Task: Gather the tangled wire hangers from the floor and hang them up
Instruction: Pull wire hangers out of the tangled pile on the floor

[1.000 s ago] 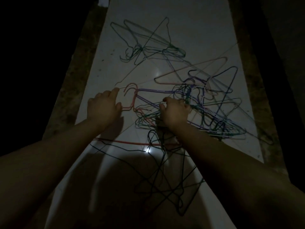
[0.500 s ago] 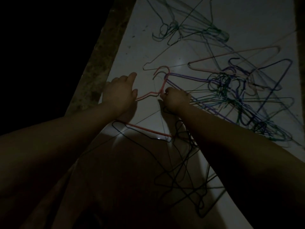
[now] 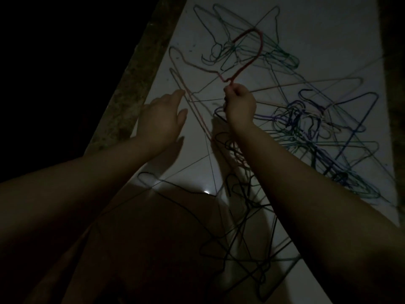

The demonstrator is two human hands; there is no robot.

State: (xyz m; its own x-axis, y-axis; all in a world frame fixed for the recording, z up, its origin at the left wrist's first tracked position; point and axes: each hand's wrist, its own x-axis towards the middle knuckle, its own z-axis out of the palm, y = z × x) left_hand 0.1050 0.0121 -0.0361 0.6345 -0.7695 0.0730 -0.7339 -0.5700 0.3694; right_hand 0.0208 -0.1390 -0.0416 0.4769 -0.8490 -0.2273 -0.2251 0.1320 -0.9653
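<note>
My right hand point(image 3: 240, 105) pinches a red wire hanger point(image 3: 260, 43) at its neck and holds it lifted above the white floor point(image 3: 317, 29), hook pointing away from me. My left hand point(image 3: 163, 116) hovers with straight fingers beside the hanger's pink lower wire point(image 3: 197, 115), holding nothing. A tangle of blue, purple and green hangers point(image 3: 317, 132) lies to the right. Green hangers point(image 3: 236, 49) lie farther back. Dark hangers point(image 3: 245, 238) lie near me, partly under my right forearm.
A rough concrete strip point(image 3: 140, 69) borders the white floor on the left, with darkness beyond it. Another dark strip point(image 3: 396, 128) runs along the right edge. My shadow covers the near floor.
My right hand has raised the red hanger off the floor and away from me. My left hand has let go of it and opened. The view has shifted left.
</note>
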